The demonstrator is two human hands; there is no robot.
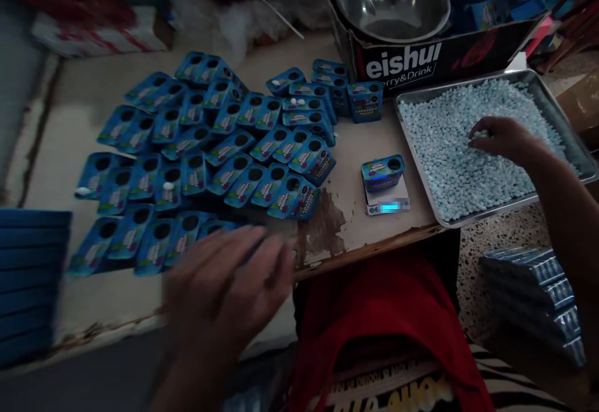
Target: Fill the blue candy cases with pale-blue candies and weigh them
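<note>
My right hand (503,138) is over a metal tray (444,221) full of small pale blue and white candies (461,175). Its fingers are curled close together at the tips; anything between them is too small to make out. To its left, a blue candy box (382,171) with a dark round opening rests on a small white scale (387,201) with a lit display. My left hand (229,274) is blurred by motion at the table's front edge, near the closest of several blue boxes (152,243). How its fingers are set is unclear.
Rows of similar blue boxes (231,143) cover the table's left and middle, a few with white candies on top. A steel bowl (393,0) sits on a black carton (402,62) at the back. Wrapped packs (533,293) lie low on the right.
</note>
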